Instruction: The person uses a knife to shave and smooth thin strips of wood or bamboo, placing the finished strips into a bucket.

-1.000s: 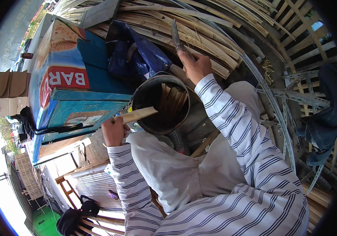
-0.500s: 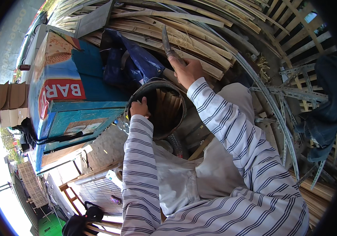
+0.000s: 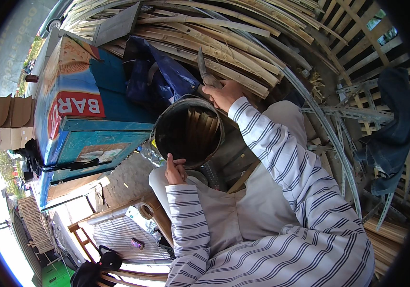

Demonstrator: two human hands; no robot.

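At frame centre, the left hand (image 3: 174, 168) grips the near rim of the bucket (image 3: 189, 131), steadying it on the lap; the right hand (image 3: 224, 93), just above, is closed around a knife (image 3: 202, 64), blade pointing up, away from the body.

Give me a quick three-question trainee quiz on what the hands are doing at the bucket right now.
1. True or false: the right hand holds a knife above the far rim of the dark bucket.
2. What does the left hand touch? A) blue box B) bucket's near rim C) cardboard carton
3. Fill in: the bucket holds pale bamboo ____.

Key: 1 true; 2 B; 3 strips.
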